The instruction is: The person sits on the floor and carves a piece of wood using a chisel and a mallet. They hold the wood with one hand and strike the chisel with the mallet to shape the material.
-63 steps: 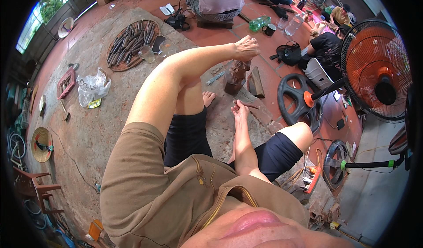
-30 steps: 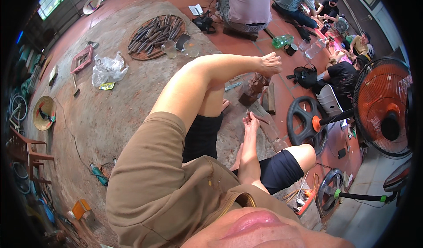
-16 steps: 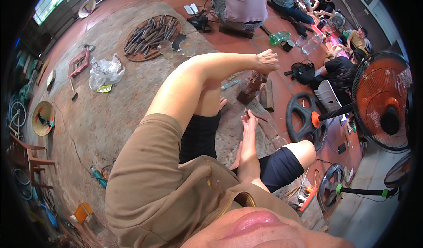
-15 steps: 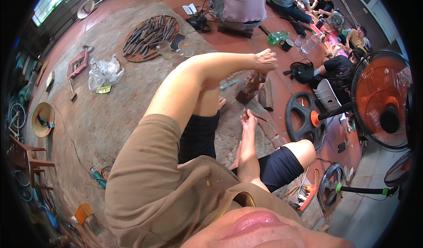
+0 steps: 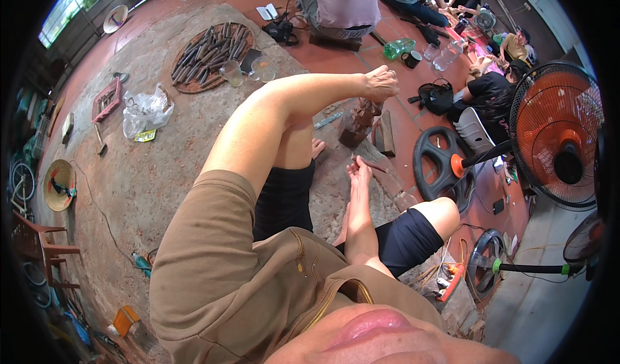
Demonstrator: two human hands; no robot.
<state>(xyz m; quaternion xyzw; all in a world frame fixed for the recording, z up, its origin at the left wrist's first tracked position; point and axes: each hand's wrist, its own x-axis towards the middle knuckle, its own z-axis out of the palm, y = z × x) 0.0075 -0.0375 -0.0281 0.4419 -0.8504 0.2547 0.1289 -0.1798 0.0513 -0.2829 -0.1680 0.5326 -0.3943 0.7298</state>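
A reddish-brown carved wooden block (image 5: 357, 126) stands on the worn floor in front of me. My left hand (image 5: 382, 83) is closed over its top, the arm bent at a raised elbow. My right hand (image 5: 360, 174), palm partly turned up, pinches a slim brown carving tool (image 5: 374, 166) just short of the block. The tool's near end is hidden by the fingers. Right beside the carving leans a wedge-shaped piece of wood (image 5: 385, 135), and on its left lies a pale bluish strip (image 5: 328, 120).
Far left, a round tray (image 5: 177, 83) is heaped with dark stick-like tools, with glass cups (image 5: 231, 73) near it. A plastic bag (image 5: 147, 111) and hammer (image 5: 99, 140) lie left. Standing fans (image 5: 560, 138) and a power strip (image 5: 452, 283) are right. Several people sit beyond.
The whole scene has shifted slightly left and up in view. Both hands keep nearly the same places, the left on the carved block and the right with the carving tool.
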